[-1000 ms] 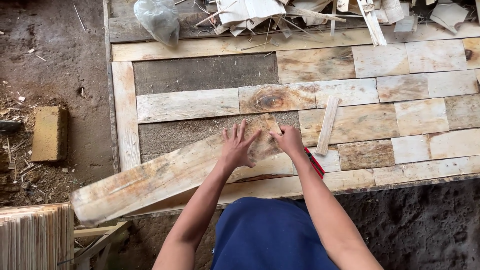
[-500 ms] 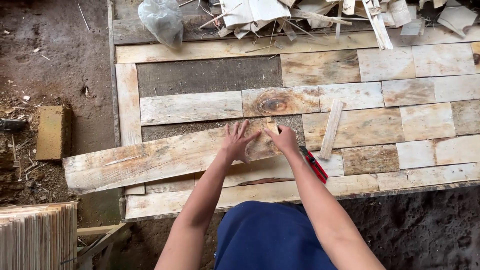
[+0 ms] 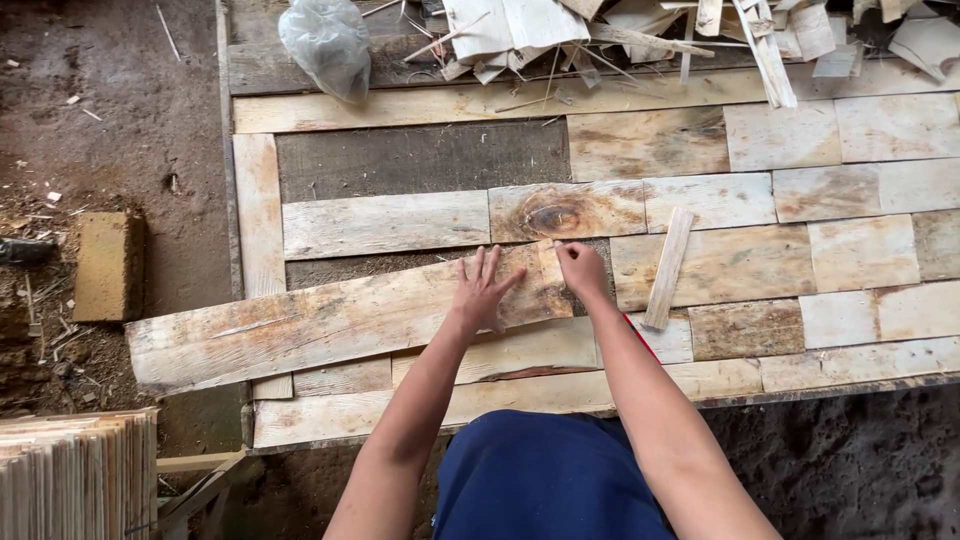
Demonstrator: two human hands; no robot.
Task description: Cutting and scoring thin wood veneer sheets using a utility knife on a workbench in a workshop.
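Note:
A long pale wooden plank (image 3: 330, 322) lies slanted across the left part of a patchwork wooden panel (image 3: 820, 190), its left end past the panel's edge. My left hand (image 3: 483, 292) rests flat on the plank's right end, fingers spread. My right hand (image 3: 580, 268) pinches the plank's upper right corner with fingers closed on the edge. A red object (image 3: 643, 337) shows just behind my right forearm. A thin short wood strip (image 3: 668, 268) lies loose to the right of my right hand.
A grey plastic bag (image 3: 327, 45) and a heap of wood scraps (image 3: 640, 30) lie at the panel's far edge. A yellowish block (image 3: 108, 266) sits on the dirt at left. A stack of thin slats (image 3: 75, 475) stands at bottom left.
The plank's left end has swung up and away from me, so it lies flatter across the panel. Both hands stayed on its right end.

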